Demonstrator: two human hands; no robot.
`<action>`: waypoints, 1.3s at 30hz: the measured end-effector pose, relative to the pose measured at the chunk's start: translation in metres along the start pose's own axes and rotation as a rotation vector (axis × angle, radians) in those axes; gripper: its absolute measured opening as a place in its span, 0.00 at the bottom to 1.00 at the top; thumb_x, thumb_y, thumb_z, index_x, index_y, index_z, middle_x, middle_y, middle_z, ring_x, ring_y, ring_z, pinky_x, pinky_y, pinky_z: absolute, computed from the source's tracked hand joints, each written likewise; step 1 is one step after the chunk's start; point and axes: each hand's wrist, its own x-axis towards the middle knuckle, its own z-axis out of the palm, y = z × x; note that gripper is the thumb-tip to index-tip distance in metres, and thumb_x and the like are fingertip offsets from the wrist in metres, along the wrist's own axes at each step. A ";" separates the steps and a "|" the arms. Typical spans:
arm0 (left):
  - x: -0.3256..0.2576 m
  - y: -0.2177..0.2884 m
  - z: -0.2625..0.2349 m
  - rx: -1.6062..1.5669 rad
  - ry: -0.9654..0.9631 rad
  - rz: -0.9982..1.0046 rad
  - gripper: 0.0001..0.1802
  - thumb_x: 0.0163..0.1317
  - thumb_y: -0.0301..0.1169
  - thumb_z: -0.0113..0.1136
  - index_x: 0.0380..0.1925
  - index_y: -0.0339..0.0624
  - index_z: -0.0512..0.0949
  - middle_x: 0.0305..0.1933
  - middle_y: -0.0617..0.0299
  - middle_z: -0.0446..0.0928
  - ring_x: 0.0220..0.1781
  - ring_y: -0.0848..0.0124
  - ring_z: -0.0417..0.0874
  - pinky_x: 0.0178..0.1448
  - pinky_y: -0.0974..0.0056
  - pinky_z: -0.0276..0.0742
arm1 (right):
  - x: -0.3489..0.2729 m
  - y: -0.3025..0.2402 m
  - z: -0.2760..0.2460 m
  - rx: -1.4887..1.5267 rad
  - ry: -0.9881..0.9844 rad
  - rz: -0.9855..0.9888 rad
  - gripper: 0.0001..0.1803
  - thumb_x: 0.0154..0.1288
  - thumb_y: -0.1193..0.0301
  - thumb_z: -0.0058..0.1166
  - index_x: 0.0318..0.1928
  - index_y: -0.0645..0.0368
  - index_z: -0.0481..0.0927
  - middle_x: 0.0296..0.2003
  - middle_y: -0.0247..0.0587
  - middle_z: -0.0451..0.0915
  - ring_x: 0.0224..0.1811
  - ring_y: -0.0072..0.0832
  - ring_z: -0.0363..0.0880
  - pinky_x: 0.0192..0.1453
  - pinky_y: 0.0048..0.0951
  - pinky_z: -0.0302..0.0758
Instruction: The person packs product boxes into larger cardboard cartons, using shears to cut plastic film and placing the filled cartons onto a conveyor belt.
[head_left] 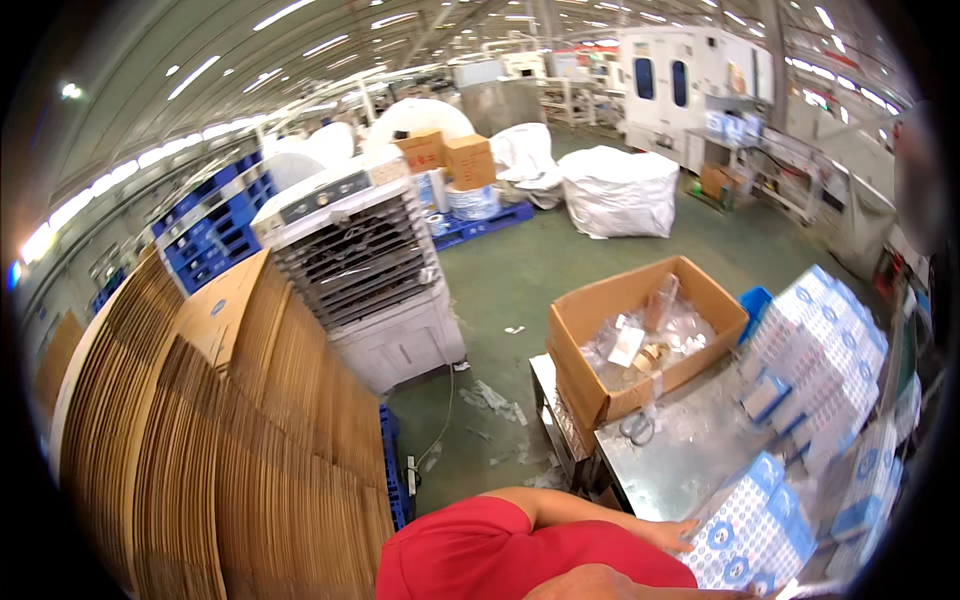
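- While the left hand (678, 536) touches the left side of a blue and white pack (748, 535), its fingers look a bit apart; I can't tell if they grip.
- That pack sits on the near end of a shiny counter (665, 482), just to the right of the left hand. It lies at a slant, but I can't tell which side is longest.
- Only a thin strip of the right hand (728, 594) seems to show, low by the pack, so I can't tell what it is doing or which hand is nearer.
- Just past the pack is a big pile of blue and white packs (815, 355).
- Grey scissors (637, 428) lie by an open brown box (590, 385) with clear plastic in it.
- Farther left stand a white cooler (395, 335) and tall stacks of flat cardboard (260, 470).
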 end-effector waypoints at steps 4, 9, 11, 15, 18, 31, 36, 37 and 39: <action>0.038 -0.049 0.000 0.126 0.340 0.067 0.52 0.52 0.50 0.60 0.64 0.34 0.41 0.66 0.39 0.50 0.67 0.53 0.53 0.68 0.59 0.51 | 0.008 0.042 0.017 0.072 0.048 -0.131 0.35 0.39 0.67 0.68 0.50 0.66 0.70 0.43 0.48 0.75 0.45 0.36 0.74 0.51 0.34 0.70; 0.033 -0.020 -0.015 -0.167 0.373 0.173 0.38 0.55 0.30 0.61 0.60 0.42 0.49 0.54 0.53 0.67 0.54 0.65 0.72 0.52 0.60 0.74 | -0.014 -0.033 0.007 -0.090 0.135 -0.054 0.38 0.39 0.61 0.70 0.51 0.65 0.70 0.44 0.46 0.77 0.45 0.33 0.75 0.51 0.33 0.71; 0.033 0.012 -0.002 -0.309 0.294 -0.027 0.37 0.56 0.28 0.59 0.60 0.42 0.49 0.56 0.53 0.66 0.54 0.65 0.72 0.52 0.61 0.74 | -0.029 -0.016 -0.017 0.276 -0.141 0.094 0.37 0.43 0.58 0.68 0.51 0.67 0.71 0.44 0.43 0.77 0.46 0.28 0.75 0.49 0.29 0.71; 0.037 0.006 -0.009 -0.203 0.189 -0.003 0.36 0.57 0.30 0.57 0.61 0.43 0.47 0.55 0.53 0.66 0.53 0.65 0.73 0.49 0.60 0.76 | -0.066 -0.042 -0.031 0.473 -0.059 0.107 0.43 0.47 0.55 0.65 0.61 0.63 0.63 0.56 0.51 0.66 0.56 0.35 0.68 0.57 0.31 0.66; 0.033 0.021 -0.016 -0.129 0.170 -0.133 0.35 0.58 0.32 0.56 0.60 0.46 0.49 0.52 0.57 0.69 0.45 0.67 0.78 0.39 0.60 0.81 | -0.094 -0.092 -0.037 -0.270 -0.152 -0.173 0.47 0.48 0.49 0.61 0.66 0.50 0.56 0.64 0.59 0.50 0.66 0.48 0.50 0.67 0.41 0.52; 0.054 0.029 -0.038 -0.454 0.126 -0.347 0.26 0.65 0.46 0.38 0.55 0.40 0.65 0.49 0.61 0.74 0.46 0.74 0.78 0.47 0.68 0.76 | -0.078 -0.070 0.027 1.057 -0.312 0.231 0.33 0.69 0.47 0.22 0.65 0.56 0.56 0.59 0.41 0.65 0.57 0.29 0.68 0.57 0.31 0.69; 0.073 0.045 -0.055 -0.285 0.121 0.020 0.29 0.65 0.45 0.39 0.60 0.38 0.59 0.58 0.54 0.67 0.58 0.64 0.69 0.59 0.65 0.65 | -0.101 -0.132 -0.006 0.897 -0.041 0.052 0.31 0.69 0.50 0.24 0.63 0.59 0.58 0.55 0.43 0.68 0.55 0.30 0.70 0.55 0.31 0.71; 0.083 0.061 -0.065 -0.100 0.134 0.143 0.29 0.65 0.44 0.40 0.60 0.37 0.58 0.59 0.52 0.65 0.61 0.62 0.66 0.63 0.63 0.61 | -0.095 -0.141 -0.017 0.887 0.076 -0.019 0.30 0.69 0.52 0.26 0.62 0.59 0.60 0.52 0.44 0.70 0.53 0.31 0.72 0.54 0.30 0.72; 0.104 0.124 -0.097 0.287 0.170 0.487 0.28 0.64 0.41 0.45 0.59 0.36 0.59 0.58 0.51 0.66 0.60 0.61 0.65 0.62 0.62 0.60 | -0.069 -0.163 -0.066 1.238 0.024 0.078 0.28 0.69 0.54 0.28 0.61 0.59 0.61 0.51 0.44 0.71 0.50 0.31 0.74 0.50 0.29 0.74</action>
